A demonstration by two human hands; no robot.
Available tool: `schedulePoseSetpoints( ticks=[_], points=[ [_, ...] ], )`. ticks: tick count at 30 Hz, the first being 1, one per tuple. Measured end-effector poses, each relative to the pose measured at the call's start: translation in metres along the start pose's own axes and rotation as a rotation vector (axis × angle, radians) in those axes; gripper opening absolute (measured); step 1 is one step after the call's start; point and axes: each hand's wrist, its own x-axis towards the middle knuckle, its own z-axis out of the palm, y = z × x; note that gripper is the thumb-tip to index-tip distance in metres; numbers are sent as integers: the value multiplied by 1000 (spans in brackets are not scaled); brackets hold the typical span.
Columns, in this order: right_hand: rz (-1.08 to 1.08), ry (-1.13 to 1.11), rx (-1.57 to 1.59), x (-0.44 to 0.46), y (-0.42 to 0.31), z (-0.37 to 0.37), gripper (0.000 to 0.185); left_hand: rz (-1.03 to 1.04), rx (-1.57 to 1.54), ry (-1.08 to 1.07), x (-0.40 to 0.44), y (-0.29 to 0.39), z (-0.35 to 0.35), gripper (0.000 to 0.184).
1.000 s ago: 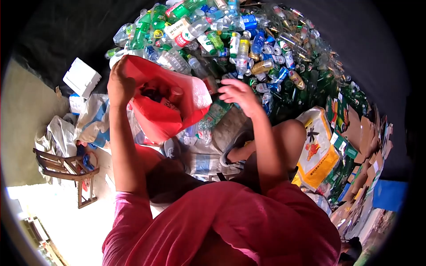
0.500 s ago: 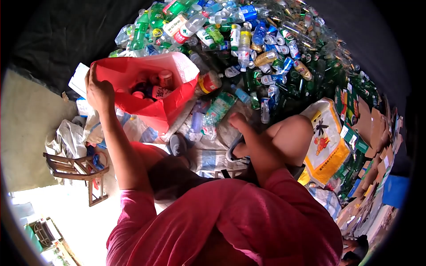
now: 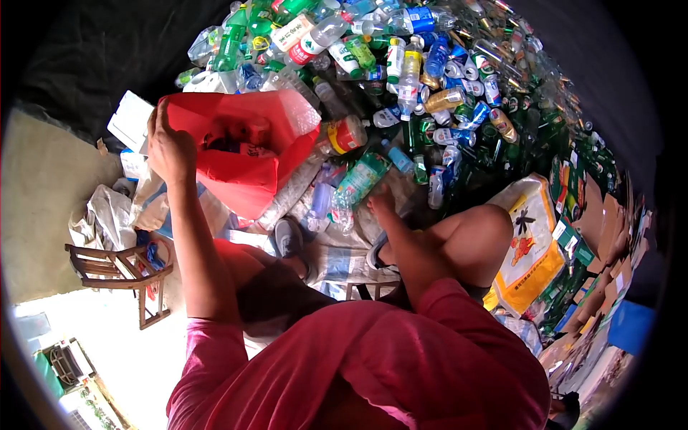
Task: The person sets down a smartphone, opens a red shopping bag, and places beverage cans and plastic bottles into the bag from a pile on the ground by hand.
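Note:
My left hand [image 3: 173, 147] is closed on the left rim of a large red bag [image 3: 240, 175], whose mouth gapes upward. Inside the bag lie several red-labelled containers [image 3: 251, 137], partly in shadow. My right hand [image 3: 382, 201] is low between my knees, close to a green-tinted plastic bottle [image 3: 364, 172]. Its fingers are dim and blurred, so I cannot tell whether they touch that bottle. A clear bottle with a red and yellow label [image 3: 345, 135] rests against the bag's right side. Nearby lie a light purplish bottle [image 3: 322, 197] and a small blue bottle [image 3: 396, 155].
A big heap of bottles and cans [image 3: 430, 72] rises ahead. A white and yellow printed sack [image 3: 529, 247] lies beyond my right knee, near flattened cardboard [image 3: 598, 208]. At left stand a wooden chair [image 3: 118, 269] and a white box [image 3: 130, 122]. Striped sheeting [image 3: 337, 261] covers the ground.
My right hand has shifted slightly down toward the green-tinted bottle's lower side. The red bag's mouth has sagged narrower, hiding more of its contents. My left hand keeps its grip. The view has tilted slightly.

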Motion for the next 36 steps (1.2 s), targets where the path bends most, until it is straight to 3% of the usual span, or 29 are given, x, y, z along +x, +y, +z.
schedulePoseSetpoints(
  ticks=[2, 4, 10, 11, 13, 14, 17, 19, 20, 21, 23, 24, 26, 29, 31, 32, 34, 36],
  points=[
    [391, 39, 402, -6, -36, -7, 48, -6, 25, -81, -1, 7, 7, 60],
    [286, 146, 339, -32, -87, -16, 56, 10, -2, -95, -2, 16, 10, 61],
    [-151, 233, -139, -2, -86, -22, 93, 10, -55, -179, -7, 29, 16, 61],
    [-150, 229, -138, -2, -90, -22, 93, 15, -63, -167, -7, 29, 17, 61],
    [-423, 253, -423, -6, -98, -24, 92, 21, -64, -170, -8, 29, 20, 64],
    [-425, 249, -422, -10, -107, -27, 92, 29, -71, -170, -9, 29, 21, 66],
    [-417, 121, -357, -18, -122, -32, 81, 21, -68, -192, -10, 35, 19, 67],
    [-206, 166, -699, -19, -119, -38, 61, 11, -70, -198, -11, 38, 17, 67],
    [-207, 168, -699, -12, -106, -41, 61, 12, -71, -196, -11, 39, 16, 67],
    [-174, 95, -870, 0, -83, -42, 45, 2, -76, -206, -10, 39, 16, 67],
    [-136, 19, -1043, 2, -61, -51, 31, -8, -82, -218, -10, 39, 15, 67],
    [-421, 138, -1071, -5, -56, -56, 31, -2, -82, -223, -10, 38, 16, 67],
    [-706, 257, -1085, -17, -48, -59, 32, 3, -84, -231, -11, 37, 16, 67],
    [-656, 324, -977, -30, -59, -61, 26, 11, -87, -256, -13, 40, 13, 67],
    [-757, 424, -893, -19, -68, -61, 24, 26, -104, -278, -15, 43, 12, 67],
    [-756, 420, -899, -16, -83, -58, 24, 21, -105, -282, -16, 44, 11, 67],
    [-11, 227, -723, -14, -125, -50, 29, 64, -83, -296, -18, 48, 11, 62],
    [-49, 250, -659, -9, -152, -41, 35, 81, -88, -304, -18, 50, 11, 61]
  ],
)
